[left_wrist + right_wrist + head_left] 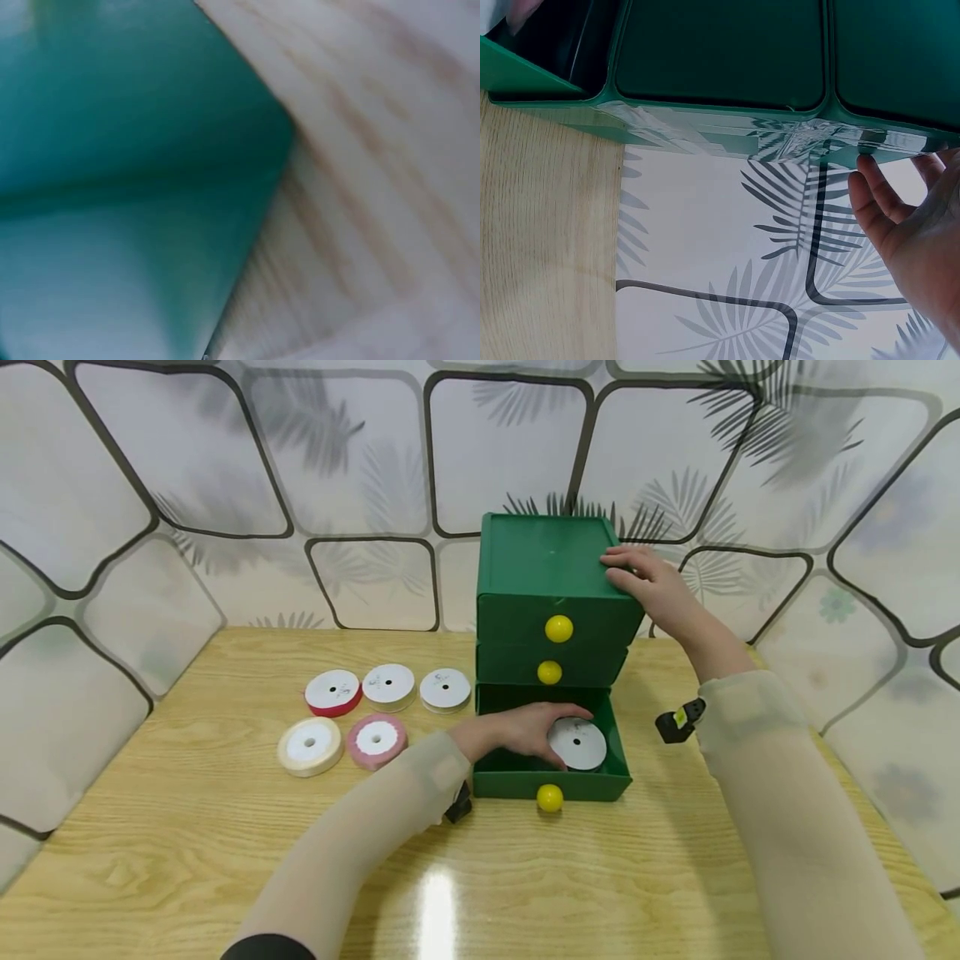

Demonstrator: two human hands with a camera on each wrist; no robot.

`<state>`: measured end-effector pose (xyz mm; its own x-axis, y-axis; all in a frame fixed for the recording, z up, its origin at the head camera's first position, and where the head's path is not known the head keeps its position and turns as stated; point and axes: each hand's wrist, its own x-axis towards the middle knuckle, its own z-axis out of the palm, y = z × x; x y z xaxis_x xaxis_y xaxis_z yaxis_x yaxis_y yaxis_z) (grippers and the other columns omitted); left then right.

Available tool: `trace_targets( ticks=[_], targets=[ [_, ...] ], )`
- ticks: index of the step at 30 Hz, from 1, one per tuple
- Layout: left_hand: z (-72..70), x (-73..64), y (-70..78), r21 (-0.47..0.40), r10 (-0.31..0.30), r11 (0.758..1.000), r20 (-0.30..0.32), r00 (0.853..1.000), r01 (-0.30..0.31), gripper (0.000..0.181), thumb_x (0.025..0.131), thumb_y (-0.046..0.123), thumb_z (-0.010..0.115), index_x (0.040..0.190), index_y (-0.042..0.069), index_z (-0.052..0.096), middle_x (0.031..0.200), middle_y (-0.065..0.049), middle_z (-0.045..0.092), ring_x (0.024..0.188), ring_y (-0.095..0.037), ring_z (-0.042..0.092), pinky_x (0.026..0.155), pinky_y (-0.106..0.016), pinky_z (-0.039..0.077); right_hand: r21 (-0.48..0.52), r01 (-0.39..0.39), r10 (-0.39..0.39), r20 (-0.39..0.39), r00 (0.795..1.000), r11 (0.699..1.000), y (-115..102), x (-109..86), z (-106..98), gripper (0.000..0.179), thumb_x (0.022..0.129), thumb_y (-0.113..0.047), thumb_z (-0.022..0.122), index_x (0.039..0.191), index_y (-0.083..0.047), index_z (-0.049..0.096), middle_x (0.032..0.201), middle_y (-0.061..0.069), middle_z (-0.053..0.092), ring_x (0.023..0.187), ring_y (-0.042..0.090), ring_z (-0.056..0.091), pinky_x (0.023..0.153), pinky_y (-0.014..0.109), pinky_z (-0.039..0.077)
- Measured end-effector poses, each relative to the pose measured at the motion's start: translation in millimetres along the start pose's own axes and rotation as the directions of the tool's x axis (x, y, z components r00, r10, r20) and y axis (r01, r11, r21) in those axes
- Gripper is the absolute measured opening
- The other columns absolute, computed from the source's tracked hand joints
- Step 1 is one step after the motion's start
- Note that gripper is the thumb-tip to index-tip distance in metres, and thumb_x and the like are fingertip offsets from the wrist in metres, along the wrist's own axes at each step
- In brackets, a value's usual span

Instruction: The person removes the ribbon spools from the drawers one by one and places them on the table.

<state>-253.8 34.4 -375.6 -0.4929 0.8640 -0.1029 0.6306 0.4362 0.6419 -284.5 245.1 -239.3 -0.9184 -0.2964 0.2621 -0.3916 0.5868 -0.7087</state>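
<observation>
In the head view, a small green drawer cabinet point(551, 556) with yellow ball knobs stands on the table, its bottom drawer point(510, 787) pulled out. My left hand point(525, 731) reaches into this drawer and grips a white-faced ribbon spool point(576, 745), thumb and fingers on opposite sides of its rim. My right hand point(651, 583) rests on the cabinet's top right edge, and the right wrist view shows its fingers point(871, 206) at the cabinet's side. The left wrist view holds only a blurred green surface point(112, 150) and wood; the hand is out of it.
Left of the cabinet lie several ribbon spools: a red one point(332, 693), white-faced ones point(388, 685) point(446, 690), a cream one point(310, 747) and a pink one point(377, 741). Clear tape point(780, 139) runs along the cabinet's side. A patterned backdrop point(360, 460) stands behind the wooden table point(585, 893).
</observation>
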Motion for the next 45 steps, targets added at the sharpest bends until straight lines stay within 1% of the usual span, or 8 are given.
trace_targets(
  ticks=[7, 13, 20, 28, 37, 39, 45],
  targets=[
    [0.5, 0.1, 0.1, 0.011, -0.028, 1.0, -0.003, 1.0, 0.029, 0.074, 0.082, 0.017, 0.08, 0.145, 0.009, 0.043, 0.146, -0.009, 0.044, 0.124, -0.019, 0.044, 0.105, -0.026, 0.032, 0.002, -0.003, 0.003, 0.0, 1.0, 1.0, 0.3, 0.2, -0.2, 0.05, 0.104, -0.028, 0.045, 0.142, 0.003, 0.045, 0.154, 0.014, 0.028, 0.144, 0.029, 0.017, 0.114, 0.051, 0.015],
    [0.7, -0.1, 0.7, 0.03, -0.036, 0.999, -0.008, 0.999, 0.036, 0.073, 0.082, 0.019, 0.08, 0.145, 0.008, 0.043, 0.145, -0.009, 0.045, 0.126, -0.019, 0.044, 0.105, -0.025, 0.032, -0.001, -0.003, 0.003, -0.002, 1.0, 1.0, 0.5, 0.4, 0.1, 0.05, 0.104, -0.028, 0.045, 0.142, 0.003, 0.045, 0.154, 0.014, 0.028, 0.144, 0.03, 0.017, 0.114, 0.051, 0.015],
    [-1.3, -1.4, 1.9, 0.036, -0.013, 0.999, -0.015, 1.0, 0.014, 0.074, 0.082, 0.02, 0.081, 0.144, 0.006, 0.043, 0.145, -0.009, 0.046, 0.126, -0.019, 0.044, 0.105, -0.024, 0.032, 0.005, 0.003, -0.003, -0.005, 1.0, 1.0, -0.2, -0.3, 0.2, 0.048, 0.104, -0.026, 0.046, 0.141, 0.004, 0.045, 0.154, 0.015, 0.028, 0.143, 0.03, 0.018, 0.114, 0.051, 0.016],
    [-5.6, -3.8, 4.0, 0.036, 0.022, 0.999, -0.046, 0.999, -0.02, 0.075, 0.081, 0.024, 0.081, 0.143, 0.006, 0.045, 0.144, -0.009, 0.047, 0.126, -0.017, 0.045, 0.104, -0.021, 0.032, 0.007, 0.003, -0.003, -0.009, 1.0, 1.0, 0.4, 0.4, -0.1, 0.049, 0.104, -0.027, 0.046, 0.141, 0.004, 0.046, 0.154, 0.015, 0.029, 0.143, 0.03, 0.018, 0.114, 0.051, 0.016],
    [-13.3, -17.9, 9.1, -0.019, 0.014, 1.0, -0.084, 0.996, -0.016, 0.076, 0.081, 0.031, 0.081, 0.144, 0.01, 0.045, 0.145, -0.005, 0.046, 0.126, -0.013, 0.044, 0.103, -0.023, 0.033, 0.003, 0.009, -0.009, -0.01, 1.0, 1.0, 2.9, 0.5, 0.8, 0.049, 0.104, -0.028, 0.046, 0.141, 0.004, 0.046, 0.154, 0.015, 0.029, 0.143, 0.03, 0.018, 0.114, 0.051, 0.015],
    [-15.1, -21.7, 9.3, -0.023, 0.023, 0.999, -0.096, 0.995, -0.026, 0.076, 0.081, 0.033, 0.081, 0.144, 0.01, 0.045, 0.144, -0.004, 0.047, 0.126, -0.012, 0.044, 0.103, -0.023, 0.034, 0.001, 0.01, -0.01, -0.013, 1.0, 1.0, 3.6, 0.3, 0.7, 0.049, 0.103, -0.027, 0.046, 0.141, 0.004, 0.046, 0.153, 0.015, 0.029, 0.143, 0.03, 0.018, 0.114, 0.051, 0.015],
    [-22.3, -36.7, 14.1, -0.014, 0.041, 0.999, -0.12, 0.992, -0.043, 0.077, 0.08, 0.033, 0.081, 0.145, 0.013, 0.044, 0.145, -0.002, 0.046, 0.128, -0.014, 0.042, 0.103, -0.025, 0.033, 0.005, 0.01, -0.01, -0.012, 1.0, 1.0, 1.5, 0.0, 0.5, 0.048, 0.103, -0.026, 0.046, 0.141, 0.005, 0.046, 0.153, 0.015, 0.029, 0.143, 0.03, 0.018, 0.114, 0.051, 0.015]
  ],
)
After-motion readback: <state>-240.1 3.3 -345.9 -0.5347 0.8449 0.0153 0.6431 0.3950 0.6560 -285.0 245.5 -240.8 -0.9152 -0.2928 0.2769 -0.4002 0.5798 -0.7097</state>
